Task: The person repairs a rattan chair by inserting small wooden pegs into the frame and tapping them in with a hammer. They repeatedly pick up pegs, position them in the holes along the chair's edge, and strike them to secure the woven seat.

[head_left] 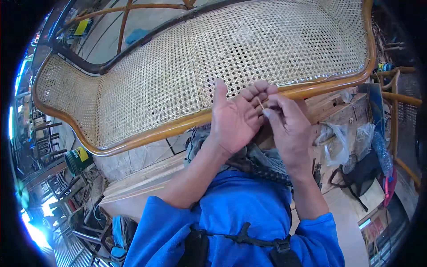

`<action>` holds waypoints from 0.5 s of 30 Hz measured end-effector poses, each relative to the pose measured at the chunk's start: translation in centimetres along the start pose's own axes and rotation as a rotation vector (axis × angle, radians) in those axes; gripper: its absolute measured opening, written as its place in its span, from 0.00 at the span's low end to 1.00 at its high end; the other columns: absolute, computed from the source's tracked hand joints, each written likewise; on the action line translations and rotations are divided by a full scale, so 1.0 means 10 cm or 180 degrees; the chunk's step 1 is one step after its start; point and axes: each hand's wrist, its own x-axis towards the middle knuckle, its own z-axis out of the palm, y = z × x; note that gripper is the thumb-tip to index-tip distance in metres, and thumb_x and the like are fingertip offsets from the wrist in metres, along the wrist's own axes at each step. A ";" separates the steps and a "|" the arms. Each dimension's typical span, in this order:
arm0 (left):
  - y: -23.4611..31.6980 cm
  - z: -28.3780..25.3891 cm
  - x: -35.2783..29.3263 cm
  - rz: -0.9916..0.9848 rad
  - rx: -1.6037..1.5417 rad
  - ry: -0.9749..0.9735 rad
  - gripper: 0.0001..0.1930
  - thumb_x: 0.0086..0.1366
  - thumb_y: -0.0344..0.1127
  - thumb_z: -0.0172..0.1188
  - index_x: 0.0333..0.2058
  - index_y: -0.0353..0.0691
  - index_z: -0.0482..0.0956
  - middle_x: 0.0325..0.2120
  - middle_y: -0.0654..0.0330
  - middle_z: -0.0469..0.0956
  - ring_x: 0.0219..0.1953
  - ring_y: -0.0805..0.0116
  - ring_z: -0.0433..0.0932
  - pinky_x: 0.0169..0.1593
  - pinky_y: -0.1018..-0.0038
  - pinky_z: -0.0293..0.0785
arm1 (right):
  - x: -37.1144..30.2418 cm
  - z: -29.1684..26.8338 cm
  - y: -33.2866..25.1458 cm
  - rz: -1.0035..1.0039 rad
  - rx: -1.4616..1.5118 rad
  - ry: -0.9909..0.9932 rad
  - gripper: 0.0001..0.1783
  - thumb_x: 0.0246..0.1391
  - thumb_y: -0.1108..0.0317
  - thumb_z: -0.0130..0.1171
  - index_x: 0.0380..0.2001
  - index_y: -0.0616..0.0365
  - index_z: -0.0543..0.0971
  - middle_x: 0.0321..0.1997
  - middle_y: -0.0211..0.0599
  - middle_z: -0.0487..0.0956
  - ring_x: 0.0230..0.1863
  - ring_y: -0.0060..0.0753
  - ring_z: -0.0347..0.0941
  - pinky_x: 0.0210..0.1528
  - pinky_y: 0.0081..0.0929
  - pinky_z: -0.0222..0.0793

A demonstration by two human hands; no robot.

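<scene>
A large curved furniture piece with a brown wooden frame and a woven cane panel lies across in front of me. My right hand pinches a thin, light-brown sliver, perhaps cane or wood, between thumb and fingers. Beside it, my left hand is turned palm up, its thumb stretched out and its fingers loosely bent near the sliver's far end. Whether those fingers touch the sliver I cannot tell. Both hands are at the frame's near rail, partly covering it.
Stacked wooden boards lie below the frame on the left. Clear plastic bags rest on planks at the right, near a black bag. A dark green bucket stands at the left. Another wooden frame is at the right edge.
</scene>
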 end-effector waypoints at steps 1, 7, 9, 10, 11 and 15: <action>-0.03 0.00 0.00 0.0024 0.0119 -0.0189 0.44 0.59 0.72 0.27 0.49 0.33 0.66 0.43 0.53 0.71 0.46 0.63 0.70 0.53 0.70 0.64 | 0.02 0.03 0.03 -0.0174 -0.0276 0.0024 0.13 0.47 0.79 0.57 0.39 0.60 0.75 0.34 0.41 0.77 0.36 0.38 0.74 0.39 0.28 0.70; -0.16 0.11 0.03 0.0237 0.0651 -0.0420 0.46 0.58 0.73 0.30 0.53 0.32 0.62 0.51 0.52 0.65 0.53 0.62 0.65 0.58 0.65 0.59 | 0.06 0.01 0.15 -0.0187 -0.0539 0.0117 0.12 0.49 0.78 0.56 0.39 0.60 0.74 0.34 0.39 0.77 0.36 0.34 0.74 0.38 0.25 0.70; -0.20 0.08 0.04 0.0492 0.0923 -0.0111 0.38 0.62 0.66 0.35 0.52 0.33 0.63 0.48 0.54 0.68 0.50 0.63 0.68 0.56 0.68 0.61 | 0.07 -0.05 0.10 0.0188 -0.0160 0.0036 0.11 0.50 0.79 0.56 0.38 0.61 0.75 0.33 0.36 0.77 0.34 0.28 0.74 0.38 0.21 0.70; -0.23 0.08 0.04 0.0623 0.1058 0.0037 0.35 0.64 0.62 0.37 0.51 0.33 0.64 0.47 0.55 0.69 0.49 0.64 0.69 0.55 0.69 0.62 | 0.08 -0.08 0.12 0.0584 0.0423 0.0018 0.10 0.50 0.79 0.55 0.38 0.61 0.75 0.32 0.34 0.77 0.34 0.25 0.73 0.37 0.19 0.69; -0.23 0.07 0.01 0.0722 0.1812 0.0177 0.30 0.65 0.57 0.40 0.50 0.33 0.66 0.45 0.56 0.71 0.47 0.64 0.70 0.53 0.71 0.64 | 0.08 -0.12 0.14 0.0975 0.1009 0.0001 0.09 0.50 0.79 0.55 0.37 0.61 0.75 0.32 0.32 0.77 0.33 0.22 0.72 0.36 0.17 0.68; -0.19 -0.01 -0.06 0.1296 0.3888 0.0520 0.15 0.66 0.38 0.48 0.44 0.34 0.72 0.37 0.58 0.76 0.37 0.63 0.75 0.45 0.75 0.70 | 0.08 -0.23 0.18 0.1407 0.1985 0.0063 0.05 0.51 0.77 0.55 0.34 0.61 0.75 0.30 0.26 0.76 0.31 0.13 0.69 0.34 0.11 0.65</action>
